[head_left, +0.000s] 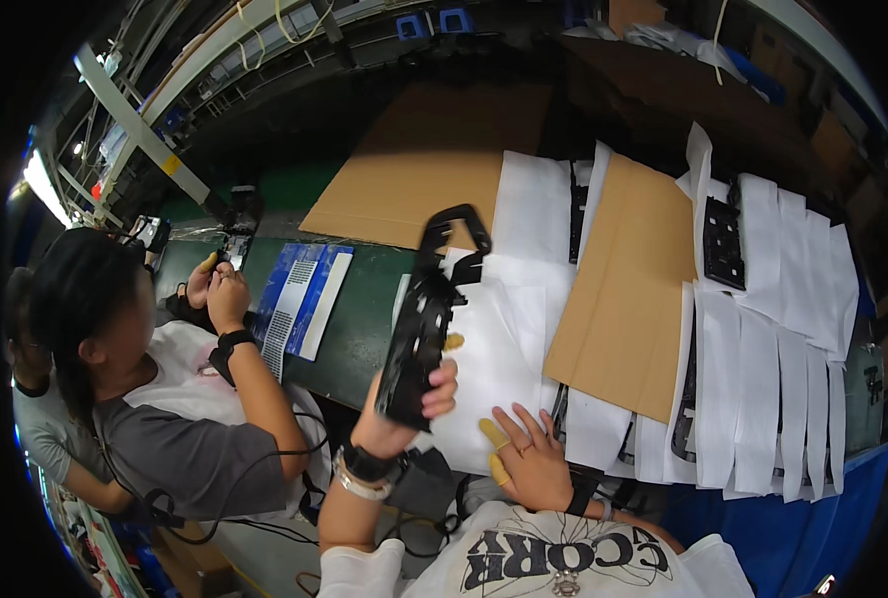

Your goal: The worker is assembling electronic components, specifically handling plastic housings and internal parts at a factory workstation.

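Note:
My left hand [384, 431] grips the lower end of a long black plastic frame part [419, 334] and holds it up above the bench. The part has an open loop at its top and cut-outs along its side. Flat on a white foam sheet [499, 369], my right hand [536, 466] has its fingers spread and nothing in its grasp. Yellow finger cots cover some of its fingers. Both wrists wear dark bands. To the right of the sheet, a brown cardboard piece [628, 289] lies over more white sheets with black parts between them.
Overlapping white sheets [763, 399] holding black parts spread to the right. Behind lies a large cardboard sheet [424, 164]. On the green bench [349, 344] rests a blue-and-white printed sheet [304, 299]. A co-worker [185, 429] sits close at my left, handling a small part.

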A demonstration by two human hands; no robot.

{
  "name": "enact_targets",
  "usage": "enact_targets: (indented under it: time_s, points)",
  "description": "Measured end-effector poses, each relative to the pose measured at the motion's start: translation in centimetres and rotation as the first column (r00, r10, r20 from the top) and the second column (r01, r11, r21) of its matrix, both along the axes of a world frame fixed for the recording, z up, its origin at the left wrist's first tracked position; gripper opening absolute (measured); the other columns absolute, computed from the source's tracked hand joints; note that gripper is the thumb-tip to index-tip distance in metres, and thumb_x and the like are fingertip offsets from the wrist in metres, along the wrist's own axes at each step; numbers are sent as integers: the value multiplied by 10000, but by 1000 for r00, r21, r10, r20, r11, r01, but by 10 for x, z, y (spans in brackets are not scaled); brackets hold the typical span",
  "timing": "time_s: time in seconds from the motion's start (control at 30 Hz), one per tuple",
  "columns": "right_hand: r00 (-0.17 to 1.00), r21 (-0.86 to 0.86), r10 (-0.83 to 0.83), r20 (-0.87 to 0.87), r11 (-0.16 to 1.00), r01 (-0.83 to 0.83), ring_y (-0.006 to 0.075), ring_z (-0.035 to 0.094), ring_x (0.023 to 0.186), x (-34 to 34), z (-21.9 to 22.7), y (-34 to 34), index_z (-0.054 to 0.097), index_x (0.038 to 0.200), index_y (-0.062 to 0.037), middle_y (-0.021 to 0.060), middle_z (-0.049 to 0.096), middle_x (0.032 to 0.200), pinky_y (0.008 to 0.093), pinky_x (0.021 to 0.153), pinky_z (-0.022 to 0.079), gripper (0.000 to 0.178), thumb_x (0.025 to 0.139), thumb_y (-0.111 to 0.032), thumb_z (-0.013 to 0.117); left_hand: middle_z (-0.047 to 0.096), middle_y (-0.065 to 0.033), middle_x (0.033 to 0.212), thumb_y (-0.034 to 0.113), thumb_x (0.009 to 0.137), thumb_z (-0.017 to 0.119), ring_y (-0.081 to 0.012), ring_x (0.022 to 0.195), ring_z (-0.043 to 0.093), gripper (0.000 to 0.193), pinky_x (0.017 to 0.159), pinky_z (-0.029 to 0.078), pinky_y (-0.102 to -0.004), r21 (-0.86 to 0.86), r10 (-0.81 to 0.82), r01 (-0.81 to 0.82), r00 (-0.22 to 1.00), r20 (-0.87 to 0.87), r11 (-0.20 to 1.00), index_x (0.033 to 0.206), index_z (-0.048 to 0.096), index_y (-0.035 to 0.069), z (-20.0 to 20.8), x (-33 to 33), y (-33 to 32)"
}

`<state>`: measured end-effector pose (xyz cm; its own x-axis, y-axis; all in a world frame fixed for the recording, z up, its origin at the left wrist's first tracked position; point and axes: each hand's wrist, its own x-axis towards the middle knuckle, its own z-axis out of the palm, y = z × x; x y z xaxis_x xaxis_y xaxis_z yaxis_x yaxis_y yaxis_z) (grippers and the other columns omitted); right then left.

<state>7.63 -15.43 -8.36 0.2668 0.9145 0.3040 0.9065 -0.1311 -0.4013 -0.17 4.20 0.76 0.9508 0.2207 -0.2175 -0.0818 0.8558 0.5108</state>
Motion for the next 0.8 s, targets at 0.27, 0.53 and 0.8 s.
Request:
enact_targets:
  time_s: [0.27, 0.53, 0.8]
  points:
    - [999, 45, -18, 27, 999, 17, 271, 359, 1237, -9, 3, 1, 556, 1172, -118, 63, 420, 1332, 504, 1019, 255, 408, 792, -265, 565, 615, -142, 928, 53, 809, 513, -223, 800, 625, 348, 680, 495, -334, 957, 563, 128, 826, 42, -259, 1148, 506, -24, 41, 127, 105]
    - [998, 18, -51, 48, 999, 50, 254, 348, 1251, -3, -6, 0, 547, 1182, -114, 74, 413, 1340, 497, 1031, 240, 419, 793, -267, 548, 579, -185, 1067, 232, 818, 535, -334, 921, 606, 297, 774, 495, -431, 479, 697, 642, 712, -83, -599, 1045, 595, 49, -7, 222, 149]
    - [998, 42, -30, -58, 999, 33, 234, 277, 1321, -7, -11, 1, 528, 1138, -70, 95, 345, 1399, 488, 1059, 193, 397, 861, -352, 487, 539, -168, 1128, 361, 884, 486, -323, 990, 566, 404, 837, 466, -418, 456, 569, 545, 817, -98, -704, 1172, 548, 84, 65, 254, 98]
